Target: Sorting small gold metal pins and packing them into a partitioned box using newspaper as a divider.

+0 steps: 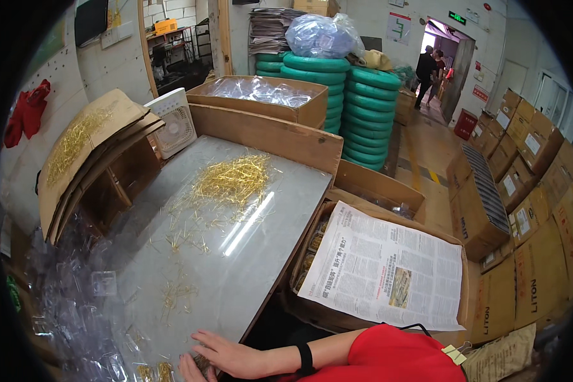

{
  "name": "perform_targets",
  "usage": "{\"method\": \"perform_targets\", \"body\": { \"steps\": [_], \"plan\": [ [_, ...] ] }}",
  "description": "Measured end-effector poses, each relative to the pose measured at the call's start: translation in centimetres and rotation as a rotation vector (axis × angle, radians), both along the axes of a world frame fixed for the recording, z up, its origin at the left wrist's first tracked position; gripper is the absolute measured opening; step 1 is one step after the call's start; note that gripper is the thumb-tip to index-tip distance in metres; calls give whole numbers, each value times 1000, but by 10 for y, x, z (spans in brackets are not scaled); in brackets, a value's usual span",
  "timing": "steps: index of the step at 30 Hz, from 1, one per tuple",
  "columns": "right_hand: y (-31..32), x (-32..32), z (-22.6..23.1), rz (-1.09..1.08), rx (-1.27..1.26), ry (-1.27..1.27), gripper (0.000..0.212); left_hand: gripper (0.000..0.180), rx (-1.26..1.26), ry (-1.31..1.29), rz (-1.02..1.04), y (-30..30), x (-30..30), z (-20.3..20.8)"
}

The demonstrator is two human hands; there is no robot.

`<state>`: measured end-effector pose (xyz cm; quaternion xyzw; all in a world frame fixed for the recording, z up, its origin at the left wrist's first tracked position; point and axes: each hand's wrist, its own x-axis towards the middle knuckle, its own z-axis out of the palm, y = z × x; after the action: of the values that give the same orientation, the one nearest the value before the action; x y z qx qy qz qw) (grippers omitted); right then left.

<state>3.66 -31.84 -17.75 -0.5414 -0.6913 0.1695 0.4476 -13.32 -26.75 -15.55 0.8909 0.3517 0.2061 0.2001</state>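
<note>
At the lower edge of the grey tabletop (204, 280), my right hand (232, 358) reaches in from the right with a black band on its wrist. Its fingers are bent over a small brownish bundle (202, 363), too covered to name. Only some fingers of my left hand (188, 369) show, against the bundle's near side; the picture's edge cuts off the rest. Beside them stand small clear packs of gold pins (164, 370). Farther up the table lies a heap of thin gold pins (232, 180), with looser ones (178, 296) strewn toward my hands.
Clear plastic boxes (76, 299) crowd the table's left side. Cardboard sheets (86, 146) carry more pins, next to a white fan (172, 121). Newspaper (382, 267) covers an open carton at right. Green ringed stacks (369, 114) stand behind; cartons (535, 280) line the right. Two people (426, 70) are near the doorway.
</note>
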Motion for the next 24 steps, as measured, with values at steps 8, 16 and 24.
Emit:
{"method": "perform_targets", "body": {
  "steps": [8, 16, 24],
  "plan": [
    [30, -25, 14, 222, -285, 479, 34, 44, -224, -304, 105, 3, 4, -9],
    [8, 65, 41, 94, -99, -203, 69, 45, 80, -136, 45, -4, 4, -4],
    [28, 44, 52, 220, -30, -365, 66, 41, 37, -169, 74, -4, -1, 0]
  ]
}}
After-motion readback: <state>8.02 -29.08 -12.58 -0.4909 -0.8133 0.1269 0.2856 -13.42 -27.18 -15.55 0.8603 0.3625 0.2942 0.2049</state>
